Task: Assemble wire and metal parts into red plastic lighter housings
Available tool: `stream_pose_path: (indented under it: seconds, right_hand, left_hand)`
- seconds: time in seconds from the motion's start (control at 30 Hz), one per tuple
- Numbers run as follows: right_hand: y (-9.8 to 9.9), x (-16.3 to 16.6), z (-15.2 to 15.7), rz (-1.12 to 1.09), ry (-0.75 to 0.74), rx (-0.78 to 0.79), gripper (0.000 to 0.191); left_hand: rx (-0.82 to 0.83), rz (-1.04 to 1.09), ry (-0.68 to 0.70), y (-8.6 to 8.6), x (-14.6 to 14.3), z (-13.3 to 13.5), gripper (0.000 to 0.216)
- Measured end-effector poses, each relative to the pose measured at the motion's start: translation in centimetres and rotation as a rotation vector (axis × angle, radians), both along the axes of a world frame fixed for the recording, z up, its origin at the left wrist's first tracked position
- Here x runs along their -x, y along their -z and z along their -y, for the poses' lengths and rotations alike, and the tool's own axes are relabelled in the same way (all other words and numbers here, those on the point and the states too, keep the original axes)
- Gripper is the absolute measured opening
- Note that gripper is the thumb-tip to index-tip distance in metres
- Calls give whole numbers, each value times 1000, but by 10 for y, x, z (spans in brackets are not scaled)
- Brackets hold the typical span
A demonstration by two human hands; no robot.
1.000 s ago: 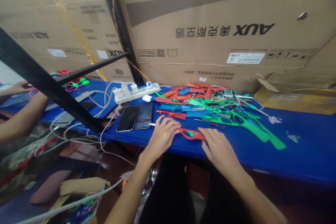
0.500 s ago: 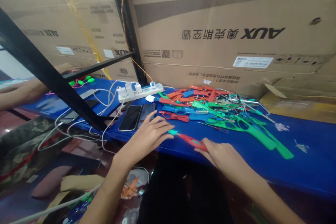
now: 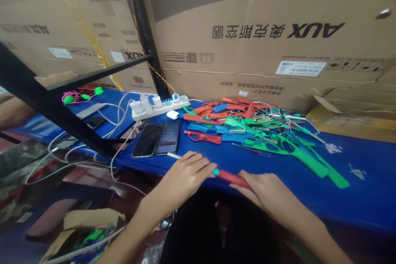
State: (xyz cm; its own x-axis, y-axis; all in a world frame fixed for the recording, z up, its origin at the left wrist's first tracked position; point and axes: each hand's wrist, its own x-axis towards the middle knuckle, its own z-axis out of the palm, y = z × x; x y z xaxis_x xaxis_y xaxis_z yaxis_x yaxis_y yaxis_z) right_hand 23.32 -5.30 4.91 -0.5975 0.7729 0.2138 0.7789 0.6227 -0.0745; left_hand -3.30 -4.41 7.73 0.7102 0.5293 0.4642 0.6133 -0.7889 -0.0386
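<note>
A long-reach lighter with a red handle [image 3: 230,176] and a teal collar lies across my two hands, above the front edge of the blue table. My left hand [image 3: 190,173] is closed around its thin metal tube, whose tip sticks out to the left. At the other end, the handle is gripped by my right hand [image 3: 264,189]. Behind them is a heap of lighter parts [image 3: 247,117] in red, blue and green, some with wires and metal tubes. A red handle shell [image 3: 202,137] and a thin screwdriver [image 3: 261,153] lie at its near side.
Two phones [image 3: 144,142] and a white power strip [image 3: 168,107] with chargers are left of the heap. A black metal frame bar [image 3: 93,130] crosses the left side. Large cartons [image 3: 247,57] stand behind. Another person's arm [image 3: 12,111] shows at far left.
My left hand has closed around the lighter's metal tube, where its fingers were more spread at the teal collar. Both hands and the lighter sit slightly lower in view.
</note>
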Motion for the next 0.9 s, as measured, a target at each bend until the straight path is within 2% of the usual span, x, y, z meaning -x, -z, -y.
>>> stream_pose_path:
  seconds: [0.2, 0.27, 0.37, 0.47, 0.53, 0.57, 0.6, 0.67, 0.73, 0.8, 0.83, 0.9]
  right_hand:
    - [10, 0, 1, -10, 4, -65, 49]
    - [10, 3, 0, -73, 44, -26, 50]
    - [6, 9, -2, -256, 137, 114, 48]
    - [2, 14, -5, -592, 238, 373, 44]
    - [1, 16, -7, -873, 281, 569, 44]
    - [1, 17, -8, -997, 284, 652, 44]
    - [1, 18, -9, -1093, 274, 720, 45]
    - [0, 21, -10, -1184, 223, 831, 48]
    - [-1, 24, -10, -1185, 168, 920, 56]
    - [-1, 23, -8, -1161, 134, 939, 62]
    - [-1, 18, -6, -1156, 144, 900, 61]
    - [1, 0, -1, -1154, 252, 717, 52]
  left_hand:
    - [15, -64, 1, 2, -2, -3, 22]
    - [-16, -35, -20, -1, -4, -6, 22]
    - [-43, 67, -61, -3, -10, -11, 26]
    - [-123, 378, -113, 10, -27, -13, 51]
    - [-102, 810, -165, 24, -45, -11, 65]
    - [42, 1032, -206, 30, -54, -10, 63]
    - [255, 1165, -183, 35, -64, -9, 57]
    - [774, 1235, -5, 39, -80, -7, 47]
    - [1144, 1211, 153, 37, -91, -8, 42]
    - [1274, 1270, 199, 35, -96, -11, 41]
    - [1270, 1341, 196, 34, -97, -13, 40]
    - [1203, 1520, 156, 35, -95, -20, 39]
